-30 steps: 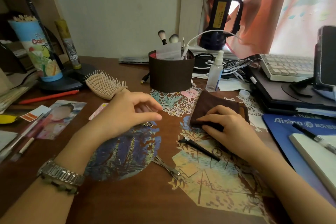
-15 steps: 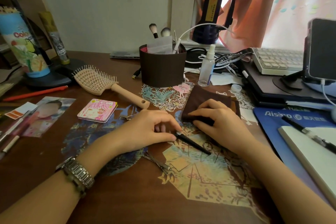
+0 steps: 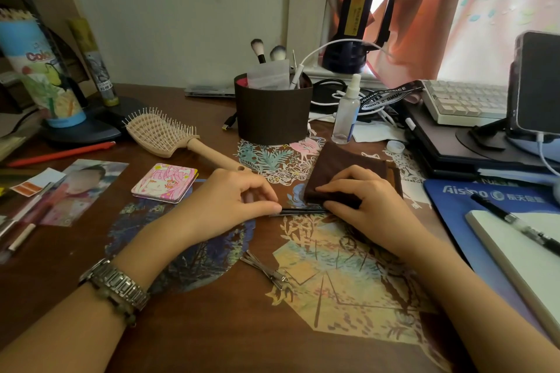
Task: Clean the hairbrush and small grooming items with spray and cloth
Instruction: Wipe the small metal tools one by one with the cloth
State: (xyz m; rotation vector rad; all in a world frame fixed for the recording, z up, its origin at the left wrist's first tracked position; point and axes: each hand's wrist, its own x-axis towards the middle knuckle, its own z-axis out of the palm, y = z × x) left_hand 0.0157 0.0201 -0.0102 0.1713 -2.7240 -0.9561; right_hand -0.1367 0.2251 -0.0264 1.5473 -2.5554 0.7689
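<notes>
Head view: a dark wooden counter [image 3: 188,327] fills the frame, patched with colourful paper cut-outs, backed by a pale wall, with an orange curtain [image 3: 424,24] at the far right corner. Toward the far edge stands a brown holder [image 3: 272,112] full of makeup brushes, and just to its right a clear spray bottle [image 3: 347,112] stands upright. The beige hairbrush [image 3: 169,139] lies bristles-up left of the holder, its handle running toward the centre. Just in front of it sits a pink compact mirror [image 3: 165,182]. At the centre, the left hand [image 3: 230,203] pinches one end of a thin black grooming stick [image 3: 300,211] lying flat on the counter. The right hand [image 3: 368,203] presses down on the folded brown cloth [image 3: 339,166], fingers curled over its near edge, just beside the stick's other end. Metal clips [image 3: 266,271] lie nearer the front edge, between the forearms. Along the right edge: a keyboard [image 3: 463,100], a phone on a stand [image 3: 536,82], a blue pad [image 3: 448,206] and a notebook with a pen [image 3: 521,228]. On the left edge, a red pen [image 3: 60,154] and a photo [image 3: 81,188].
</notes>
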